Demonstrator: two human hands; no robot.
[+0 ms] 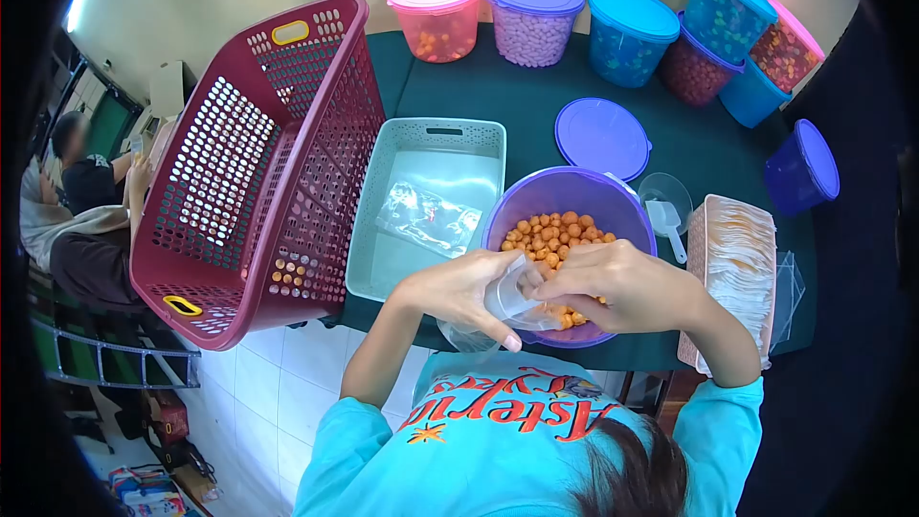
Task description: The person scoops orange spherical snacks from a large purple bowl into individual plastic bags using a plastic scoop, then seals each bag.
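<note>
My left hand (458,295) grips a clear plastic bag (515,299) above the front rim of a purple tub (500,220). The bag's lower part hangs over the table edge. At the bag's right side, the fingers of my right hand (613,285) are curled and pinch its edge; their tips are partly hidden. Inside the tub lie many round orange-brown snack balls (557,235), below and behind my hands. A purple lid (601,139) rests flat behind the tub. Right of it, a white scoop (667,225) lies on a clear round lid (665,193).
A pale green tray (365,258) with clear plastic bags (429,218) stands left, beside a tall maroon basket (311,172). At right is a pink basket (701,263) of packed white sheets. Lidded tubs (536,24) line the table's back. Another person (91,182) sits far left.
</note>
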